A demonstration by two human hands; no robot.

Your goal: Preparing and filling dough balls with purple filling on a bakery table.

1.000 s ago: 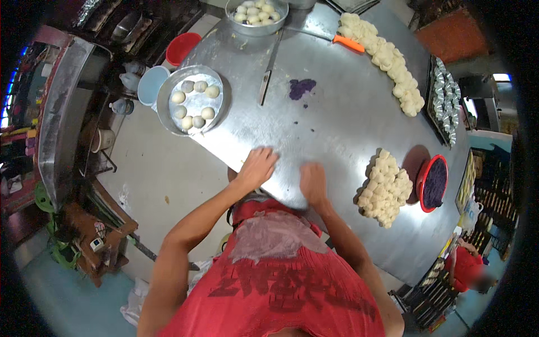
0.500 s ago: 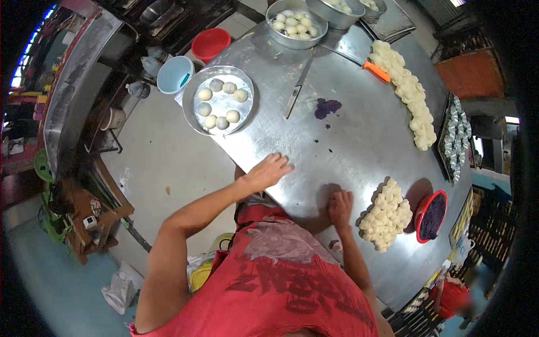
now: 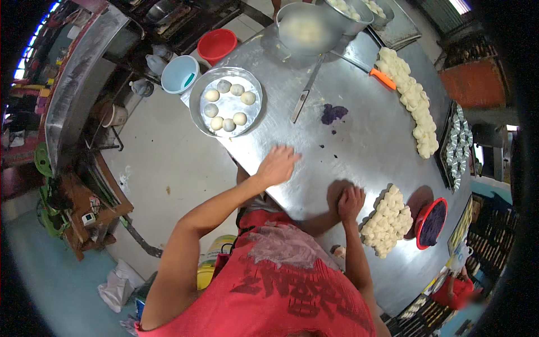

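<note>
My left hand [image 3: 282, 164] is on or just above the steel table [image 3: 368, 146], fingers apart and holding nothing I can see. My right hand [image 3: 351, 201] rests on the table with loosely bent, parted fingers, left of a clustered heap of dough pieces [image 3: 386, 223]. A red tub of purple paste [image 3: 430, 223] is right of that heap. Purple crumbs [image 3: 334, 114] lie ahead of my hands. A round pan [image 3: 199, 112] with several white and greyish dough balls stands at the left. A long flat blade [image 3: 305, 96] lies beside it.
An orange-handled knife [image 3: 382, 77] lies by a dough strip [image 3: 416, 104]. Blurred and sharper pans [image 3: 349, 19] stand at the back, a foil-filled tray [image 3: 456, 143] right. Buckets [image 3: 178, 76] sit off the left edge. A co-worker in red [image 3: 455, 287] is lower right; legs show at the back.
My right hand has moved right, toward the dough heap. My left hand has shifted rightward too. The view has turned, moving the table's contents rightward in the picture.
</note>
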